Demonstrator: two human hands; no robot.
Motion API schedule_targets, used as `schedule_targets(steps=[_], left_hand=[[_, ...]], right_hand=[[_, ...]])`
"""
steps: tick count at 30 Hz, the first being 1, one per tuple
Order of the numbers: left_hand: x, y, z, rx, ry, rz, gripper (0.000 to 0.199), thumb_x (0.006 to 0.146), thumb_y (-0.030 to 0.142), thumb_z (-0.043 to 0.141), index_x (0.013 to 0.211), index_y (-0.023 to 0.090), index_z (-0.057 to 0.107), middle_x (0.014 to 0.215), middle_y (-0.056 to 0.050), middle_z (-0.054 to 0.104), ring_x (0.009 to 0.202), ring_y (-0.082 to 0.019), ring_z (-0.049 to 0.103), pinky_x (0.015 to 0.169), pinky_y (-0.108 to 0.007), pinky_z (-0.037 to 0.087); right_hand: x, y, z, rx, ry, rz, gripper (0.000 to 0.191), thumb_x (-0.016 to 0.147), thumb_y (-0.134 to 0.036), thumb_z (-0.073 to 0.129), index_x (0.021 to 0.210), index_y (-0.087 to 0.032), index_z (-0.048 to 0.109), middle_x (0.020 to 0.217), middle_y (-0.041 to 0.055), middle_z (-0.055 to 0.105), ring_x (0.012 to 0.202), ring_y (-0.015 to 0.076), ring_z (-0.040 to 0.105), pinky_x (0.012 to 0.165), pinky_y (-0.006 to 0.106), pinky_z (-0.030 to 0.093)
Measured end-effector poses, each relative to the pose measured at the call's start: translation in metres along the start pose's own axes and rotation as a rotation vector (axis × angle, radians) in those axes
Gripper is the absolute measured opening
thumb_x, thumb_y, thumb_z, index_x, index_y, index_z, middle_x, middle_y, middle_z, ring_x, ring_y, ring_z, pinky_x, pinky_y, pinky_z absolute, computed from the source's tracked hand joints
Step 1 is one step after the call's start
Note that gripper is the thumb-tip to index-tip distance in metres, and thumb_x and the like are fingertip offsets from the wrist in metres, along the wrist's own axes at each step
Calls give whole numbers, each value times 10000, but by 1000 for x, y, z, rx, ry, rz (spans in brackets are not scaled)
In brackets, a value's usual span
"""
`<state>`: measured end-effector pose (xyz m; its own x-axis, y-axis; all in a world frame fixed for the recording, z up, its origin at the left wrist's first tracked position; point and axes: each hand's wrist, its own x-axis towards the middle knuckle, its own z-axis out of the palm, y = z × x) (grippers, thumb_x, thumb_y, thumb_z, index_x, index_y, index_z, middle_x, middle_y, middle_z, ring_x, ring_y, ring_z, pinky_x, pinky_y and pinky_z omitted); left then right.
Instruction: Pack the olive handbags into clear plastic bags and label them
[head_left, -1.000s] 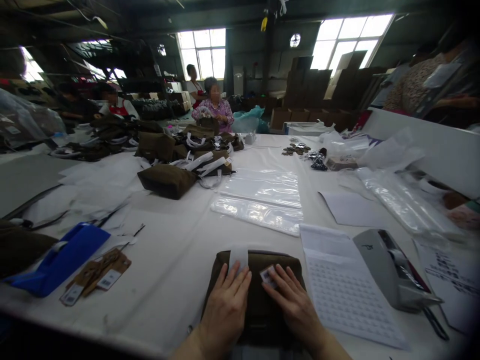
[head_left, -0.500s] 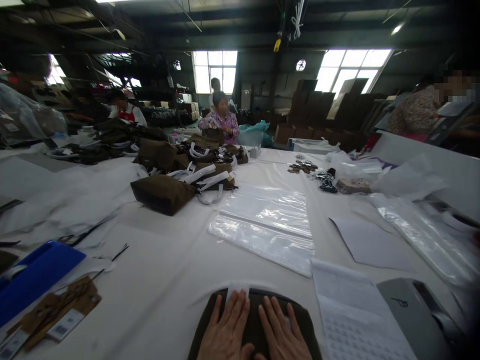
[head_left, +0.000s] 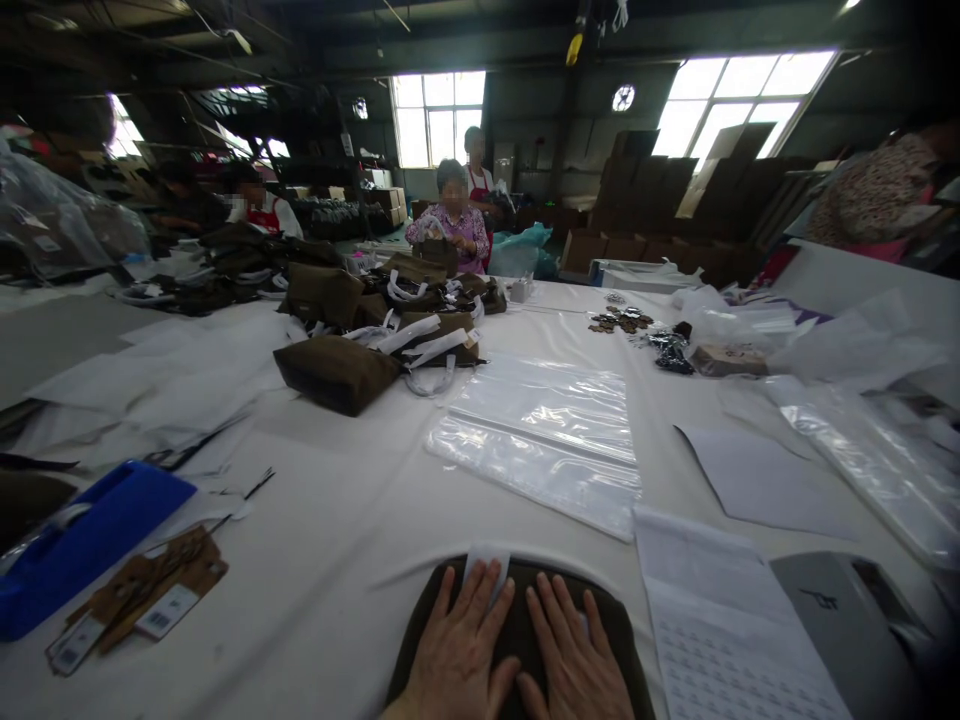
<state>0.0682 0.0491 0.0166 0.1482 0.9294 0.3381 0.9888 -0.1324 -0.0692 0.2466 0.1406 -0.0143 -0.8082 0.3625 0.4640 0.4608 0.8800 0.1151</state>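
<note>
A dark olive bag (head_left: 517,600) lies flat at the near edge of the white table. My left hand (head_left: 465,640) rests palm down on it with the fingers stretched out. Under those fingertips a white paper strip (head_left: 489,556) shows at the bag's top edge. Beside it my right hand (head_left: 574,640) also presses flat on the bag, fingers spread. A small pale patch shows between its fingers, too little to name. The lower part of the bag is hidden by both hands and the frame edge.
Clear plastic bags (head_left: 544,440) lie ahead. Several olive bags with wrapped handles (head_left: 337,370) are heaped beyond. At left are a blue plastic object (head_left: 97,540) and brown hang tags (head_left: 161,590); at right, a printed sheet (head_left: 712,620) and grey device (head_left: 832,620). A person (head_left: 457,225) sits across.
The view has shifted slightly, moving the table items a little to the right. Both hands stay flat on the bag. A person standing at the back shows more fully.
</note>
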Motion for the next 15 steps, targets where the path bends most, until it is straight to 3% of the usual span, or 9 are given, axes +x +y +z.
schedule_targets(steps=[4, 7, 9, 11, 13, 15], left_hand=[[1, 3, -12, -140, -147, -57, 717, 825, 381, 524, 1434, 216, 185, 1494, -84, 216, 1361, -270, 233, 1104, -496, 171], [0, 2, -25, -253, -182, -58, 710, 849, 419, 502, 1438, 228, 155, 1492, -92, 211, 1359, -280, 236, 1075, -522, 253], [-2, -1, -33, -327, -162, -58, 658, 886, 440, 439, 1439, 228, 153, 1483, -84, 248, 1354, -255, 256, 1074, -502, 280], [-3, -5, -39, -398, -83, -82, 581, 915, 423, 383, 1431, 228, 199, 1464, -74, 306, 1345, -223, 283, 1080, -457, 300], [-1, -14, -44, -464, 38, -133, 503, 928, 382, 367, 1401, 233, 289, 1447, -69, 348, 1336, -211, 307, 1077, -416, 327], [6, -29, -46, -516, 161, -198, 428, 926, 330, 381, 1345, 239, 388, 1434, -68, 371, 1323, -215, 331, 1065, -401, 356]], right_hand=[[2, -9, -17, 53, -54, 45, 682, 806, -401, 510, 1392, -111, 315, 1405, 146, 373, 1303, 301, 318, 1097, 523, 123], [5, 1, -38, 165, -60, 14, 649, 838, -456, 505, 1386, -153, 333, 1416, 136, 360, 1297, 328, 321, 1052, 561, 229], [11, 25, -43, 299, 7, 134, 520, 872, -423, 479, 1334, -193, 413, 1403, 113, 386, 1294, 322, 330, 1027, 553, 300], [18, 62, -34, 413, 119, 391, 379, 902, -378, 443, 1228, -198, 515, 1288, 106, 512, 1197, 277, 464, 965, 473, 418], [25, 105, -12, 451, 154, 596, 318, 917, -377, 419, 1098, -180, 591, 1062, 89, 632, 945, 207, 619, 801, 356, 530], [36, 143, 15, 435, 105, 622, 307, 917, -388, 428, 973, -166, 633, 851, 53, 655, 686, 152, 636, 632, 291, 549]])
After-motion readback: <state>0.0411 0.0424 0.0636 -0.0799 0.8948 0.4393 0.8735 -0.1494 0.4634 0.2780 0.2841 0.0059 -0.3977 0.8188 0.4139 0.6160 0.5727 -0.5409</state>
